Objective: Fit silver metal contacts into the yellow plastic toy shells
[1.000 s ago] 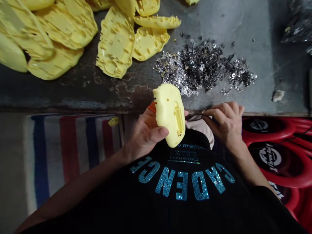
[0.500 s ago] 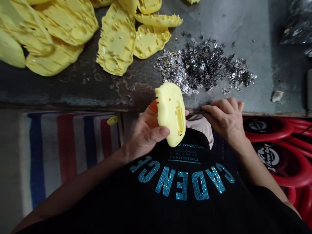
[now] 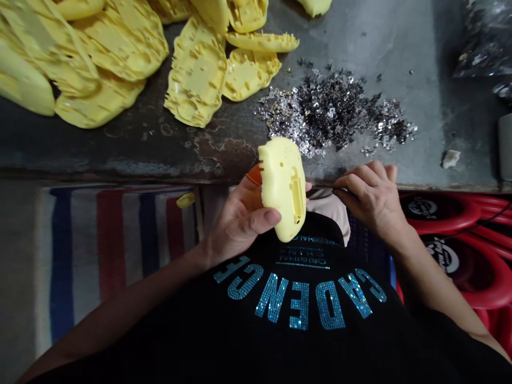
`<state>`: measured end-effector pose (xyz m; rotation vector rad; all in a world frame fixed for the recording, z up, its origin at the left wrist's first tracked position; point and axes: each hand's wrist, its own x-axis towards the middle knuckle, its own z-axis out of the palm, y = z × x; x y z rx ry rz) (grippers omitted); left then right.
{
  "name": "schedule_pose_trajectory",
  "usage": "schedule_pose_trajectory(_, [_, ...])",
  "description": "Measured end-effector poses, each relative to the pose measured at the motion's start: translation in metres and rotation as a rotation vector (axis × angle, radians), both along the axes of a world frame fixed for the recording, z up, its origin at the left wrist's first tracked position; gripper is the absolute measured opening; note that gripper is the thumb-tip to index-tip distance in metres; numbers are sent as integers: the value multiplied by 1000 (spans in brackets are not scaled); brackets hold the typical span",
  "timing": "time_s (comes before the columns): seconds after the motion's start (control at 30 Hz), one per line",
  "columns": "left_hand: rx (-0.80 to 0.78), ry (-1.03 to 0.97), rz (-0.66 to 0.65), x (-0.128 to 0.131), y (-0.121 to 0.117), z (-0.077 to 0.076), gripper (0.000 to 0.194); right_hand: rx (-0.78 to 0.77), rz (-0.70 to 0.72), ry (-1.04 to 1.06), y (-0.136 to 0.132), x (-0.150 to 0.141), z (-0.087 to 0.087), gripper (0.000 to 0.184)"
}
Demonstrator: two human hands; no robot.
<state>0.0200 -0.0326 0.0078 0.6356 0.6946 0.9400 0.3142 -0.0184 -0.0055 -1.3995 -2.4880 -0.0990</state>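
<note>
My left hand [image 3: 240,221] is closed around a yellow plastic shell [image 3: 280,186], thumb on the near face and the other fingers behind it. That face has a narrow recessed compartment and a small hole. Something orange [image 3: 255,174] shows at the fingers behind the shell's left edge. At the table's front edge, my right hand [image 3: 372,194] has thumb and index finger pinched together; whatever they hold, if anything, cannot be made out. Just beyond both hands lies a heap of small shiny metal pieces [image 3: 336,112], many of them flat with a hole.
More yellow shells [image 3: 196,74] are piled at the table's back left. A clear bag of metal pieces [image 3: 484,42] sits at the back right, and a whitish lump [image 3: 450,158] lies near the front edge. Red rings [image 3: 476,266] are stacked below the table at right.
The view has shifted slightly, so the table and its contents appear a little displaced. Both hands keep nearly the same pose, the left still holding the yellow shell.
</note>
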Motion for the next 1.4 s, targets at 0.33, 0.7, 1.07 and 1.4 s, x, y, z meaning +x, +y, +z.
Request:
schedule_pose_trajectory(0.33, [-101, -47, -40, 4, 4, -5, 85, -268, 30, 597, -10, -11, 30, 7])
schedule_pose_trajectory(0.7, [-228, -96, -370, 4, 5, -8, 114, -455, 240, 782, 13, -34, 66, 24])
schedule_pose_trajectory(1.07, [-201, -224, -377, 6, -2, -15, 104, -743, 240, 759, 27, -33, 86, 5])
schedule_pose_trajectory(1.4, [-175, -241, -351, 7, -6, -10, 108, -706, 223, 724, 22, -34, 88, 3])
